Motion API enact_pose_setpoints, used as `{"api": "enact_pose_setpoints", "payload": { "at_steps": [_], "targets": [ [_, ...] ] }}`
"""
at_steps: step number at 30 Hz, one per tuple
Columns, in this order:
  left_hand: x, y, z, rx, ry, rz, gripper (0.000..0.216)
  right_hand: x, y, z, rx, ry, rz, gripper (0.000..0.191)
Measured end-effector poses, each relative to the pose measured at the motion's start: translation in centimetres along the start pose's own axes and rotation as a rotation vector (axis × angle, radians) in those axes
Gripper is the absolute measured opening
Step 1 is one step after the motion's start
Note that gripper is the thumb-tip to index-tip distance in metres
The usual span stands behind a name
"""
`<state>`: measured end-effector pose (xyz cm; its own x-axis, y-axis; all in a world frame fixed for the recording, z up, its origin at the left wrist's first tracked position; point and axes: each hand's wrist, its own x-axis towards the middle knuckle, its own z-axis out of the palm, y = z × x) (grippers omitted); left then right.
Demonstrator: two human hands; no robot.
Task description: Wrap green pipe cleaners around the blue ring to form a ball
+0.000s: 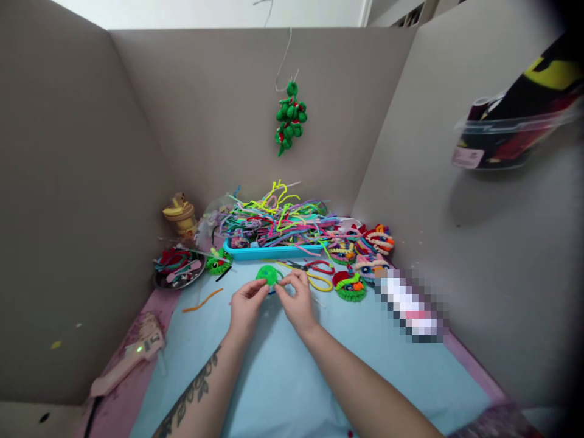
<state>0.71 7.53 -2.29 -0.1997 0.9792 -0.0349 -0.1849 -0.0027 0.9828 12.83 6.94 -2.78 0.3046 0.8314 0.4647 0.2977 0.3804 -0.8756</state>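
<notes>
Over the blue mat, my left hand (249, 299) pinches the lower edge of a round green disc (266, 275) that looks like coiled pipe cleaner. My right hand (296, 298) is closed in a pinch just right of the disc, at a thin green pipe cleaner end (280, 276) beside it. A bit of blue shows under the fingertips, too small to name. Behind the right hand lie scissors (321, 281) with yellow and red handles. A finished green and red pipe cleaner bird face (349, 286) sits to the right.
A blue tray (274, 250) heaped with pipe cleaners stands at the back. Left are a metal bowl (157, 281), an orange pipe cleaner (203, 300) and a pink glue gun (128, 365) with a lit green light. Green ornaments (291, 115) hang on the rear panel; panels enclose three sides.
</notes>
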Motion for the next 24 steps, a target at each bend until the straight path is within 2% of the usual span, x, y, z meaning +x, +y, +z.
{"api": "enact_pose_setpoints", "payload": {
  "at_steps": [3, 9, 12, 19, 24],
  "targets": [
    [-0.1, -0.1, 0.1, 0.03, 0.016, 0.029, 0.03, -0.3, -0.3, 0.2, 0.021, 0.006, 0.011, 0.008],
    [0.1, 0.0, -0.2, 0.031, 0.045, 0.061, 0.027, -0.1, -0.1, 0.3, 0.24, -0.269, 0.127, 0.011],
    [0.2, 0.1, -0.3, 0.041, 0.056, 0.058, 0.03, 0.6, 0.1, -0.3, 0.246, -0.329, 0.113, 0.015],
    [-0.5, 0.3, 0.0, 0.119, 0.01, 0.088, 0.024, 0.6, 0.8, 0.0, 0.12, -0.098, 0.127, 0.017],
    [-0.7, 0.6, 0.2, 0.122, -0.001, 0.066, 0.024, 0.8, 1.0, 0.0, 0.081, -0.052, 0.136, 0.013]
  ]
}}
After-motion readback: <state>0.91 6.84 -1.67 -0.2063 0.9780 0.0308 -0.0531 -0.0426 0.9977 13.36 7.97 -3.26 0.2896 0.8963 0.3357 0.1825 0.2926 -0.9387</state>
